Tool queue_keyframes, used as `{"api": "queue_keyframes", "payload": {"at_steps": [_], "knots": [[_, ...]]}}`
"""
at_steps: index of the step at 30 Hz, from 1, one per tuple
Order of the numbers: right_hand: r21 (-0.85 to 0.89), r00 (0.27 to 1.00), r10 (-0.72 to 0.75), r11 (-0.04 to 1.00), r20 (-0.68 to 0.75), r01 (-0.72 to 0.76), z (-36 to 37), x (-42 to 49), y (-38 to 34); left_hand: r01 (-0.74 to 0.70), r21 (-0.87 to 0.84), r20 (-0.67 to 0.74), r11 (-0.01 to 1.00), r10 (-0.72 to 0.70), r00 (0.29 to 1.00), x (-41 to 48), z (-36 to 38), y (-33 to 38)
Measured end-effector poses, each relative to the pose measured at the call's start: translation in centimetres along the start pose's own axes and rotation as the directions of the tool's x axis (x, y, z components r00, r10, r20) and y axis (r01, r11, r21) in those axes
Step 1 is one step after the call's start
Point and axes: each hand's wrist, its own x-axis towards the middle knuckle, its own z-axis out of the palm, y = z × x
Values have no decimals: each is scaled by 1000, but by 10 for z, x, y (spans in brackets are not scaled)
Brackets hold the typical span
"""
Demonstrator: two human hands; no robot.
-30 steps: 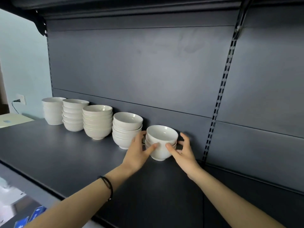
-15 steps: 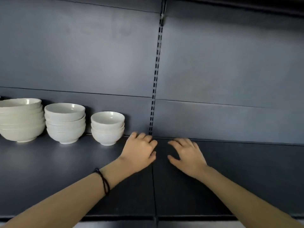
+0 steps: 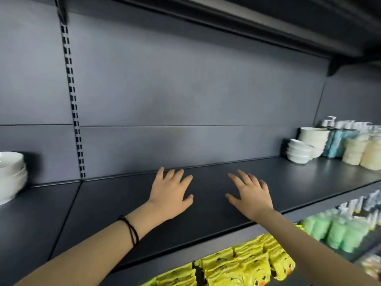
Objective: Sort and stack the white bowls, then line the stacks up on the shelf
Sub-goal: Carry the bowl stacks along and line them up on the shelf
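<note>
One long dark shelf [image 3: 123,213] is shown crossing the whole view, backed by a grey panel [image 3: 185,89]. Two bare hands are held over its middle, the left hand [image 3: 171,195] at seven o'clock of centre and the right hand [image 3: 249,195] at five o'clock. Their fingers are spread straight and nothing is held.

White bowls are found at both ends, well apart from the hands. A blurred stack [image 3: 10,176] is cut off at nine o'clock. At three o'clock a taller stack [image 3: 313,139] is set by the panel, with a lower stack [image 3: 299,151] just in front. Cream and blue goods [image 3: 362,151] are packed just beside them. A black cord [image 3: 129,230] is worn on the left wrist.

If the far stacks are fetched next, a long sideways reach is needed. A stack gripped only by its top bowl could be tipped, and the neighbouring goods could be knocked.
</note>
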Motion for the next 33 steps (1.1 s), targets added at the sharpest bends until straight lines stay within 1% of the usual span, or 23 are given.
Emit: {"api": "queue_keyframes", "payload": {"at_steps": [2, 6, 10, 15, 18, 23, 29, 33], "knots": [[-15, 999, 35, 999, 12, -35, 0, 1, 33, -11, -10, 11, 1000, 11, 1000, 14, -1, 21], [-41, 991, 131, 991, 1, -131, -14, 6, 138, -67, -15, -41, 998, 66, 997, 67, -10, 107], [-81, 992, 127, 989, 14, -125, -22, 16, 209, -76, -20, -68, 997, 74, 995, 108, -8, 172], [-55, 996, 85, 995, 19, -84, -22, 27, 257, -48, -59, -44, 997, 45, 998, 145, 4, 226], [-44, 997, 71, 996, -7, -72, -15, 34, 283, -53, -53, -34, 997, 51, 998, 165, 13, 250], [-51, 995, 99, 994, 15, -98, -3, 45, 330, -79, -45, -40, 996, 77, 996, 206, 20, 278], [-37, 992, 128, 991, 17, -127, 18, 73, 386, -77, -37, -60, 996, 75, 995, 270, 38, 314], [-24, 991, 123, 992, 56, -122, 38, 103, 427, -84, -44, -70, 995, 81, 994, 317, 55, 346]]}}
